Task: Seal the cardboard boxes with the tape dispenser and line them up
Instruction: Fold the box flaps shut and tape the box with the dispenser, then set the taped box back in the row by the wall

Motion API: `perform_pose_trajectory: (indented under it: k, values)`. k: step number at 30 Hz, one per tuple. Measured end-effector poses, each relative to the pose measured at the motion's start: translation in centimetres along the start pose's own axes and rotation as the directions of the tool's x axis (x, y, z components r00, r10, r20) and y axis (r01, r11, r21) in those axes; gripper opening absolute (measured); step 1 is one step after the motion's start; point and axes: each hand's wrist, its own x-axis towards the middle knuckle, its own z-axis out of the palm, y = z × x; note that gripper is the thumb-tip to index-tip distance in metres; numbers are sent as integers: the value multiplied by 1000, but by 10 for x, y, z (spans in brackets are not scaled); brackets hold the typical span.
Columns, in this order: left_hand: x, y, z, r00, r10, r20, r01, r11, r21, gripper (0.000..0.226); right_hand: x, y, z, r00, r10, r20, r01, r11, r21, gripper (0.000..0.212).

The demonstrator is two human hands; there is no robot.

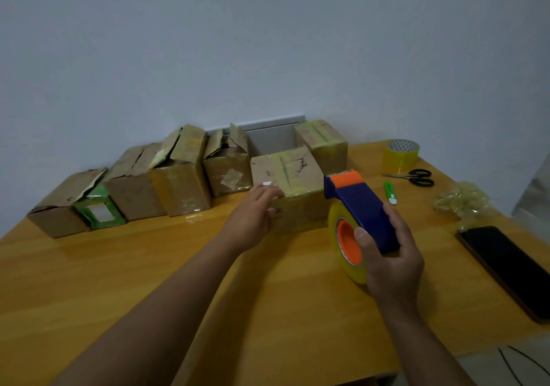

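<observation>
A wooden table (pixel 148 281) carried everything, set against a pale wall. Along its far edge stood a row of worn cardboard boxes (pixel 178 177), several with flaps torn or standing open, one at the left showing a green panel (pixel 99 210). A taped box (pixel 290 189) sat nearer the person, in front of another sealed box (pixel 323 144) by the wall.

The left hand (pixel 253 216) rested against the near left corner of the taped box, its fingers (pixel 269 190) extended and relaxed over the top edge, not curled around anything.

The right hand (pixel 387 254) gripped the tape dispenser (pixel 361 216), fingers wrapped around its blue body, thumb on the orange hub of the yellowish roll. The dispenser was held above the table, just to the right of the taped box, its orange cutter end pointing away.

On the right side lay a dark phone (pixel 506 266), a wad of crumpled clear tape (pixel 462 201), a spare tape roll (pixel 401 154), black-handled scissors (pixel 416 176) and a small green cutter (pixel 390 193).
</observation>
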Motion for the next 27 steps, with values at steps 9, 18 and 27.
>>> perform_pose_trajectory:
  k: [9, 18, 27]
  values:
    - [46, -24, 14, 999, -50, 3, 48, 965, 257, 40, -4, 7, 30, 999, 25, 41, -23, 999, -47, 55]
    - [82, -37, 21, 994, -102, -33, 100, 773, 626, 63, -1, 18, 53, 995, -30, 90, 43, 989, -144, 61]
    - [97, -42, 11, 986, -166, 33, 131, 872, 471, 70, 0, 28, 51, 980, -148, 133, 174, 959, -222, 61]
